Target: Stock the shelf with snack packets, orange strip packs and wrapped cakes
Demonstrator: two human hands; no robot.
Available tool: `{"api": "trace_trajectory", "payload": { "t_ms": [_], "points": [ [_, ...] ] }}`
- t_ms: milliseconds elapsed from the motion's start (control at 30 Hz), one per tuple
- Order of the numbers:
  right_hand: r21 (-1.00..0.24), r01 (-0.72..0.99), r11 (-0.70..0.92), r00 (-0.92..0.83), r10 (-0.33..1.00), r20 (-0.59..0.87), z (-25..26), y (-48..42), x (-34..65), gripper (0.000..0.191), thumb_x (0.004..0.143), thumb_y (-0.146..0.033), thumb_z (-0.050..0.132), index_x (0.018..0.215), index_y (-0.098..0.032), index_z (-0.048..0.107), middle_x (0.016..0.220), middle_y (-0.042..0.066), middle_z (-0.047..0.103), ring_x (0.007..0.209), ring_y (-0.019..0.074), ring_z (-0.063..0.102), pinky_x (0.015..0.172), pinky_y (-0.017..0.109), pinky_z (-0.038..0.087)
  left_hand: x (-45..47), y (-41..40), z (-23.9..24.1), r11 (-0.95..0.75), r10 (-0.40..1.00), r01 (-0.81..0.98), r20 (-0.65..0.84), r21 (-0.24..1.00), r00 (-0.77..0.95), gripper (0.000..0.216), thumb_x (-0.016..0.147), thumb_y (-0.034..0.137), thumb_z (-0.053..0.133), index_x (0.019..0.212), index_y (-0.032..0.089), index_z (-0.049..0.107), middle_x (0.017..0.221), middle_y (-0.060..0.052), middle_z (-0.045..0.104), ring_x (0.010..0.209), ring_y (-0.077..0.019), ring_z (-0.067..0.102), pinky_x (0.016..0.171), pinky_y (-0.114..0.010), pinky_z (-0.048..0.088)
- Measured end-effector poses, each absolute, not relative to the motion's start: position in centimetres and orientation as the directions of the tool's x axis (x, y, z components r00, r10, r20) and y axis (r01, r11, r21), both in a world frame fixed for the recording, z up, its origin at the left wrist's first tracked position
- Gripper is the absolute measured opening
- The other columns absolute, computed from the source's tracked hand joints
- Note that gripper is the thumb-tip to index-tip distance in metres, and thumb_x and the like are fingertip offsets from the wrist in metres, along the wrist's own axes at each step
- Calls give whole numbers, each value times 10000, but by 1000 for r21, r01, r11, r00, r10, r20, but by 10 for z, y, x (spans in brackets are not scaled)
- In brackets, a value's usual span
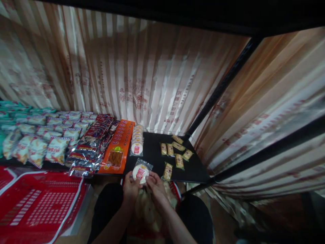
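My left hand (131, 187) and my right hand (155, 185) are close together at the front edge of a black shelf (193, 169). Both pinch one round white snack pack (141, 172) in clear wrap with a red label, held just above the shelf edge. Behind it on the shelf stands a row of the same round packs (137, 139). To the right lie several small yellow snack packs (175, 152). Below my hands there is a bag of pale packs (147, 210), dim and hard to make out.
An orange snack package (118, 147) lies left of the round packs, then dark foil packs (93, 142) and white-and-orange bags (38, 142). A red basket (38, 203) sits at lower left. Striped curtains (142, 78) hang behind, with black frame bars (223, 84) at right.
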State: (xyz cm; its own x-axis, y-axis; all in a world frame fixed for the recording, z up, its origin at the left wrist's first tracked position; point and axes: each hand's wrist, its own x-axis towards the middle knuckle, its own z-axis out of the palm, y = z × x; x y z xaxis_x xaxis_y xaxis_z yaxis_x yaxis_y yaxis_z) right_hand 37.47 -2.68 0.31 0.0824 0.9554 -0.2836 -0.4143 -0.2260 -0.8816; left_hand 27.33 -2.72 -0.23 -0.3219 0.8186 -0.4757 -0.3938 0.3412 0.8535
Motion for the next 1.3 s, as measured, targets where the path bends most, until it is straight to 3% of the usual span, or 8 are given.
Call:
{"api": "trace_trajectory", "payload": {
  "t_ms": [133, 267, 367, 500, 700, 800, 1133, 1300],
  "points": [
    [-928, -327, -175, 134, 964, -229, -9, -11, 369, 455, 539, -438, 779, 881, -206, 590, 662, -5, 678, 591, 156, 626, 586, 267, 489, 274, -19, -15, 322, 833, -306, -422, 896, -357, 430, 731, 117, 633, 1134, 115, 481, 796, -45, 648, 563, -123, 627, 560, -255, 532],
    [-961, -245, -131, 194, 964, -181, -9, 18, 369, 432, 552, -440, 738, 887, -197, 616, 683, 10, 691, 613, 172, 631, 593, 282, 500, 268, -11, -28, 114, 882, 107, -51, 988, -468, 375, 726, 167, 553, 1099, 125, 570, 1048, -114, 629, 934, -216, 632, 852, -378, 515],
    [-980, -173, -100, 220, 966, -138, -10, 42, 369, 408, 576, -442, 696, 896, -197, 639, 714, 22, 701, 642, 185, 638, 601, 292, 506, 264, -5, -37, -33, 887, 404, 213, 914, -409, 424, 762, 190, 472, 1167, 112, 570, 1212, -153, 564, 1158, -262, 518, 991, -437, 426],
    [-994, -90, -58, 220, 972, -77, -18, 66, 362, 396, 608, -436, 635, 917, -189, 656, 726, 31, 699, 643, 186, 632, 599, 292, 508, 262, 7, -47, -120, 909, 618, 336, 777, -247, 458, 778, 166, 404, 1198, 93, 573, 1314, -166, 504, 1237, -284, 447, 1030, -465, 386],
    [-964, 265, 14, 297, 950, 95, -29, 82, 356, 386, 666, -417, 558, 927, -170, 697, 922, 101, 683, 799, 213, 638, 754, 335, 513, 263, 26, -59, -132, 914, 713, 363, 689, -181, 503, 794, 132, 360, 1267, 85, 524, 1390, -161, 445, 1288, -285, 399, 1052, -473, 365],
    [-932, 361, 21, 308, 941, 140, -32, 87, 357, 401, 699, -419, 523, 946, -160, 704, 978, 122, 675, 901, 237, 629, 840, 359, 488, 264, 30, -61, -147, 907, 747, 390, 649, -160, 533, 785, 83, 338, 1292, 94, 501, 1395, -142, 448, 1305, -267, 383, 1061, -450, 365],
    [-935, 354, -36, 363, 926, 102, -33, 99, 354, 327, 688, -414, 563, 898, -231, 736, 1009, 81, 691, 993, 277, 590, 929, 399, 418, 267, 41, -75, -211, 862, 823, 497, 528, -98, 524, 799, 32, 328, 1291, 99, 496, 1384, -150, 458, 1329, -254, 352, 1038, -409, 415],
    [-955, 292, -45, 394, 916, 78, -32, 95, 353, 334, 671, -412, 608, 944, -258, 723, 1007, 64, 695, 997, 278, 585, 929, 397, 414, 267, 39, -74, -277, 840, 852, 542, 444, -9, 523, 806, 42, 364, 1312, 120, 472, 1387, -144, 453, 1372, -303, 244, 1041, -489, 398]
  ]
}}
